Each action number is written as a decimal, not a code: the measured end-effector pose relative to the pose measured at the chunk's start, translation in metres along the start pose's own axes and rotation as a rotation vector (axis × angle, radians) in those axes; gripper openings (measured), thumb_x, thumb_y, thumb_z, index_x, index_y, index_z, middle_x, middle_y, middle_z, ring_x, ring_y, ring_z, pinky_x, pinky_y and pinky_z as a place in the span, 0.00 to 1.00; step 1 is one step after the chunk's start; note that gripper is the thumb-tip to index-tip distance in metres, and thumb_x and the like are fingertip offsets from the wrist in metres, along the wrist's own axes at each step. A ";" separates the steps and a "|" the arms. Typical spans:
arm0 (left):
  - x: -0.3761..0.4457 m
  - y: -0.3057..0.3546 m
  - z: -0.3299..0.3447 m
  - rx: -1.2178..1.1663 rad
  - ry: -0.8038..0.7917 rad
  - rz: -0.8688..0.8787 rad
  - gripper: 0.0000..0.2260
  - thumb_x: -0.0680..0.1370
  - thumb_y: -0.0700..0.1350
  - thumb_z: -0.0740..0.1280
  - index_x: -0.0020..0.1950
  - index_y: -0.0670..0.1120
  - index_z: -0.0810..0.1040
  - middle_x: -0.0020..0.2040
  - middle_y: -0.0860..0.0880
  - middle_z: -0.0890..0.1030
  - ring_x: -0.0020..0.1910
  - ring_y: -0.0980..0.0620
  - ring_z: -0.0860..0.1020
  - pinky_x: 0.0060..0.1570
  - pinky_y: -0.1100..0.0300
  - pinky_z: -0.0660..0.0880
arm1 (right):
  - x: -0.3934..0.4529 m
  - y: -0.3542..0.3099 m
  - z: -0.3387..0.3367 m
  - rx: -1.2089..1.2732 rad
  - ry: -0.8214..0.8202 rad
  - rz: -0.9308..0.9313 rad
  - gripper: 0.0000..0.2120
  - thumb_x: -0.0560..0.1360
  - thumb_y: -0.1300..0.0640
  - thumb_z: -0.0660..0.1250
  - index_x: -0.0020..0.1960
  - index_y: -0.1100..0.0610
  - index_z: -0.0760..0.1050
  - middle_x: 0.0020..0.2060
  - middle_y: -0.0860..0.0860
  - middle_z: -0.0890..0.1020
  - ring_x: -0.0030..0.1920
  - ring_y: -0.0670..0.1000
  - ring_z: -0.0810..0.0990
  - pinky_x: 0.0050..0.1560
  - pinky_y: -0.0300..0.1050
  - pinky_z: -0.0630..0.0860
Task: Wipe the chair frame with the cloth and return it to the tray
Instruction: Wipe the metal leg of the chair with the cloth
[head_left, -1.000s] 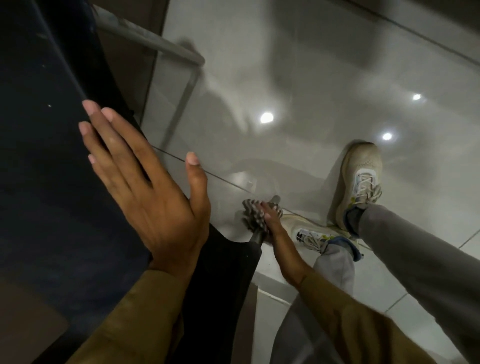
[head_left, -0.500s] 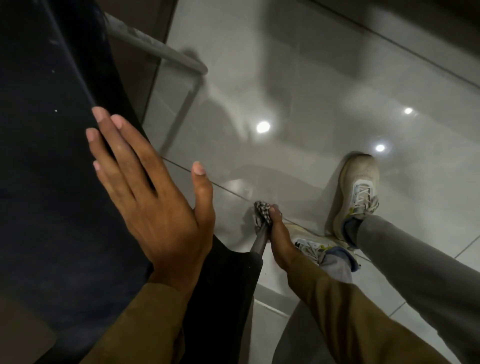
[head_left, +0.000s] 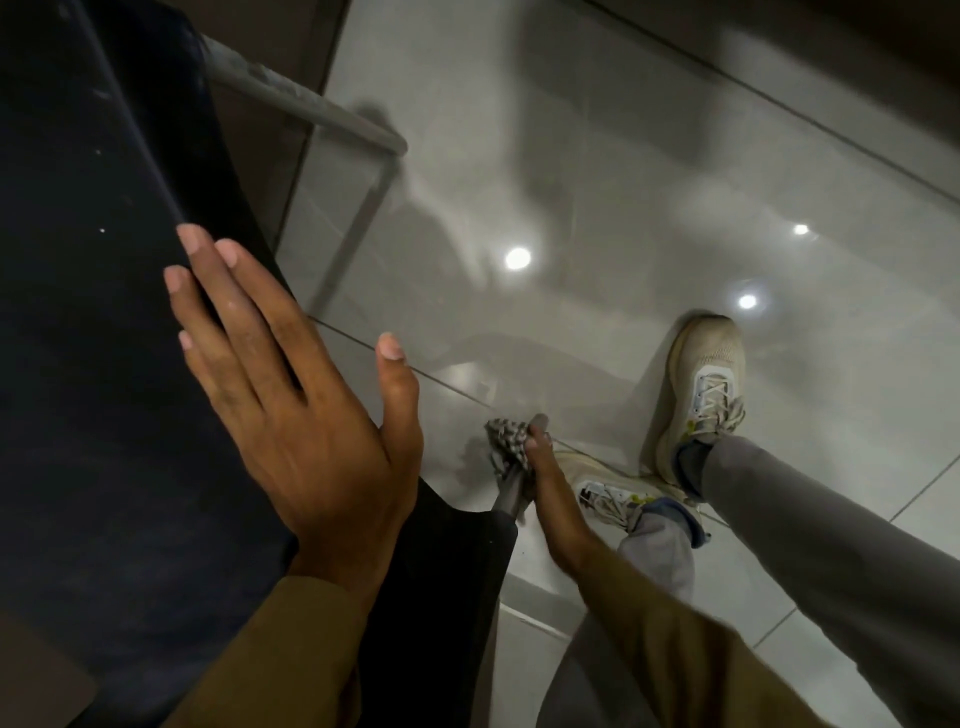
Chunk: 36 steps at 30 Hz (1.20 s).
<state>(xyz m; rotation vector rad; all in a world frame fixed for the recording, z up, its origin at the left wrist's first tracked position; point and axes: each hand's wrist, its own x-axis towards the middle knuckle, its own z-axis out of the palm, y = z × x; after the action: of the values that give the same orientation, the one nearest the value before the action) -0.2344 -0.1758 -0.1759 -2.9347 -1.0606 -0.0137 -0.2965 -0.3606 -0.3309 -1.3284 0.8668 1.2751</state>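
Note:
My left hand (head_left: 291, 395) lies flat with fingers spread on the dark blue chair seat (head_left: 88, 322), at its right edge. My right hand (head_left: 550, 483) reaches down below the seat and grips a checked cloth (head_left: 506, 439), bunched around the chair's thin dark metal leg (head_left: 509, 493). A grey metal frame bar (head_left: 301, 104) juts out from the chair at the top. No tray is in view.
Glossy grey floor tiles (head_left: 597, 182) reflect ceiling lights. My two feet in beige sneakers (head_left: 701, 384) stand right of the chair leg, with grey trouser legs (head_left: 831, 545) beside my right arm. A brown wall panel (head_left: 270, 171) stands behind the chair.
My right hand has slid the cloth a little along the chair leg. The left hand has stayed flat on the seat while the view shifted slightly.

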 end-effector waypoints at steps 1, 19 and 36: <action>0.000 -0.001 0.001 -0.008 0.003 0.001 0.37 0.89 0.59 0.48 0.87 0.32 0.52 0.88 0.31 0.56 0.89 0.32 0.54 0.90 0.40 0.53 | 0.017 -0.006 0.001 0.007 0.029 0.067 0.26 0.91 0.50 0.53 0.88 0.52 0.59 0.85 0.57 0.68 0.84 0.60 0.70 0.78 0.51 0.71; 0.001 -0.001 0.000 0.040 0.001 0.003 0.36 0.88 0.59 0.50 0.87 0.33 0.53 0.89 0.33 0.56 0.89 0.33 0.54 0.90 0.42 0.52 | 0.041 -0.004 -0.013 -0.150 -0.118 0.014 0.24 0.91 0.55 0.55 0.85 0.59 0.60 0.81 0.57 0.70 0.73 0.53 0.78 0.68 0.40 0.79; 0.002 -0.002 0.003 0.040 0.004 0.004 0.36 0.89 0.59 0.51 0.88 0.34 0.52 0.89 0.33 0.57 0.89 0.34 0.55 0.90 0.43 0.52 | -0.027 -0.011 -0.012 -0.171 -0.156 -0.070 0.25 0.89 0.45 0.56 0.86 0.43 0.61 0.88 0.45 0.63 0.88 0.46 0.61 0.84 0.42 0.60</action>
<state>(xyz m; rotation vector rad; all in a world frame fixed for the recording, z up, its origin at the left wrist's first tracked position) -0.2340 -0.1733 -0.1791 -2.9001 -1.0419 0.0023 -0.2880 -0.3742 -0.3036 -1.3593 0.6083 1.4023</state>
